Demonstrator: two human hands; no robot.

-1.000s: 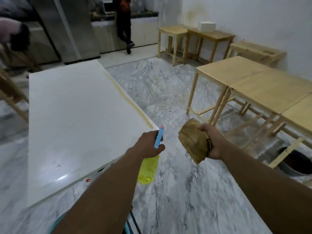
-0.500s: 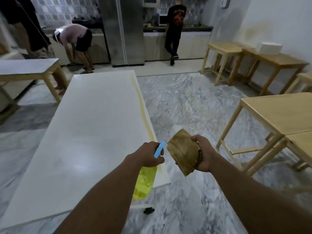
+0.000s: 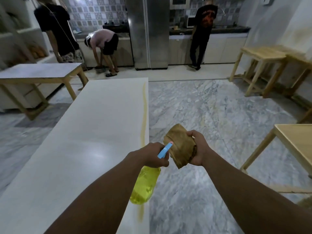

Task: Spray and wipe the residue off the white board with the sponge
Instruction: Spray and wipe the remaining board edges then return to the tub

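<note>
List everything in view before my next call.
white board: 1, white, lying flat, left of centre
residue streak: 1, yellowish, along the board's right edge
spray bottle: 1, yellow, blue nozzle, low centre
sponge: 1, brown, right of the nozzle
wooden tables: several, pale, right and far left
fridge: 1, steel, far centre
people: 3, at the far end
left hand: 1, grips the spray bottle
right hand: 1, holds the sponge

Single head-worn view, wide-angle, pitched forward and down from standing height. Faces along the board [image 3: 81, 141] toward the fridge [image 3: 148, 31] and counter [image 3: 228, 29] at the far wall. Both forearms [image 3: 101, 191] enter at the bottom edge; left hand [image 3: 152, 155] and right hand [image 3: 200, 149] sit closest, low centre.
</note>
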